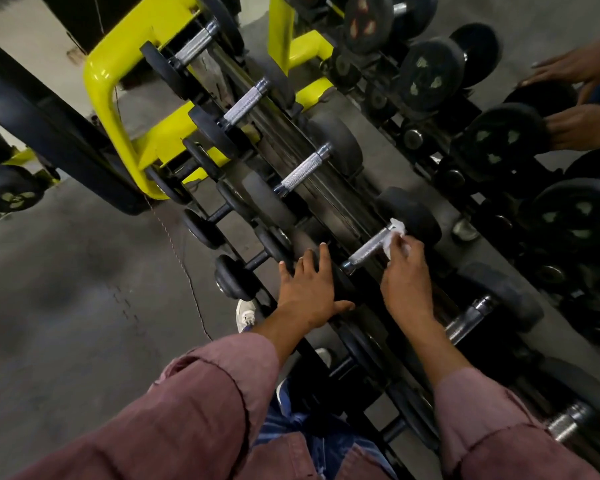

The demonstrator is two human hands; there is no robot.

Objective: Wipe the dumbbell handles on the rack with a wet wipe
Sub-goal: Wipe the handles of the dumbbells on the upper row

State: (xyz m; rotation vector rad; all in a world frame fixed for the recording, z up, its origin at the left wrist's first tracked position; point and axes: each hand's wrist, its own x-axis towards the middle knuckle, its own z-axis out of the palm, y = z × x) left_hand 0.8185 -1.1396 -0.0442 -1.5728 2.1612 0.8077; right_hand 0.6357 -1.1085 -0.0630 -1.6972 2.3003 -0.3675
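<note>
Dumbbell handle, knurled silver steel [368,249]: it lies on the top tier of the black steel rack [343,206], spanning two black rubber heads, with its far head [411,216] up and to the right and its near head [336,271] under your left hand. You hold the crumpled white wet wipe [395,233] against the far end of this handle, where it meets the far head.

Your right hand [407,275] pinches the wipe with curled fingers and presses it onto the steel. The exact fingers in contact cannot be resolved, as the wipe covers them. Your left hand [309,292] rests flat, fingers spread and straight, on the near head; it grips nothing.

Three further knurled silver handles [303,173] lie on the same tier beyond the one you are wiping, each apart from the next and all tilted alike. A smooth, darker steel handle [466,318] lies on the tier nearer to you, just right of your right forearm.

Rolled dusty-pink sleeves [194,393] cover both your forearms. A white shoe [245,315] stands on the grey concrete floor [66,289] below the rack. A yellow tubular frame [115,77] stands behind the rack's far end. At the upper right, a second person's two hands [575,98] rest on round black dumbbell heads [503,140] of the neighbouring row.
</note>
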